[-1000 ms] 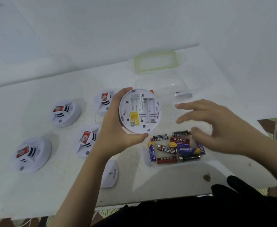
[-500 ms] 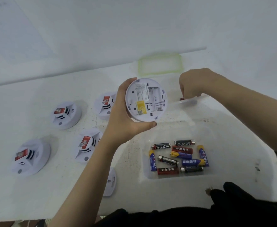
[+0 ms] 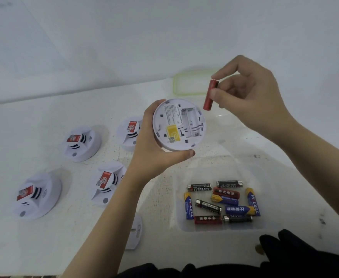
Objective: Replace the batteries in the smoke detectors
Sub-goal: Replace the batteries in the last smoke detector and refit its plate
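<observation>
My left hand point(image 3: 154, 149) grips a round white smoke detector point(image 3: 179, 125) above the table, its back turned toward me and its battery compartment open and empty. My right hand point(image 3: 248, 97) pinches a red battery point(image 3: 210, 95) upright, just above the detector's upper right edge. Several mixed batteries point(image 3: 222, 201) lie in a clear plastic box point(image 3: 204, 227) below the hands.
Several white smoke detectors lie on the white table point(image 3: 44, 247) at left: one point(image 3: 82, 143), another point(image 3: 37, 195), a third point(image 3: 107, 182). A white cover plate point(image 3: 135, 231) lies near the front edge. A green-rimmed lid point(image 3: 190, 83) sits at the back. A dark garment point(image 3: 284, 257) fills the bottom.
My right hand went from over the battery box to the back right, then came up pinching a red battery beside the detector. My left hand raised the detector slightly.
</observation>
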`<state>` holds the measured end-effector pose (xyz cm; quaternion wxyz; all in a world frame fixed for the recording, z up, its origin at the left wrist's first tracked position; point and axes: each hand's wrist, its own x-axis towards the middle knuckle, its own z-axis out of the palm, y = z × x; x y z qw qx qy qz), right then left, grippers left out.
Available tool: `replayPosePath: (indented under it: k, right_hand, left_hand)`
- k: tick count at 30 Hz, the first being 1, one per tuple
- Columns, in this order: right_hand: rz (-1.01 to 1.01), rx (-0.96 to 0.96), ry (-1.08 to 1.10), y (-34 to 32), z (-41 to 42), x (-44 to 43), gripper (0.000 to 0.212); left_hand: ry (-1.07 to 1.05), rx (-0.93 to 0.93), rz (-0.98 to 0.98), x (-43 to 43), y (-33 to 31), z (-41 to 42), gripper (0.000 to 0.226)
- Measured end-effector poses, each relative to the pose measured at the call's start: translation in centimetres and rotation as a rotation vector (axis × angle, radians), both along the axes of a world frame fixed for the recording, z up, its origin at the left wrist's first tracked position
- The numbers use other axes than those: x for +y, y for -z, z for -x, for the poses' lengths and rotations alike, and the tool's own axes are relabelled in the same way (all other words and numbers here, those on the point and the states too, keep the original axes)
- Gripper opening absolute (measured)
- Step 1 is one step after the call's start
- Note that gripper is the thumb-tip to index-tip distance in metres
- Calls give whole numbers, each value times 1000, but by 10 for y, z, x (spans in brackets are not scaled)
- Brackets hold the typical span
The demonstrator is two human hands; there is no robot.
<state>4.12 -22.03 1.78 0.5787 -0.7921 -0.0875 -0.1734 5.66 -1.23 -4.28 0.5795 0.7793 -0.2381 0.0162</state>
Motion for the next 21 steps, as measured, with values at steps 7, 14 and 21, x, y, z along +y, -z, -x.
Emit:
replayPosePath:
  k: [7,14,21]
  right_hand:
    - [339,-140,11,11,9,14,15]
    - [214,-31,-98,16,15,18,26]
    - [121,-44,-86,26,22,20,30]
  left_hand:
    - [44,29,34,-2,-8,4,95]
    - [40,47,48,-1,-12,11,99]
    - [15,27,55,-2,-10,22,95]
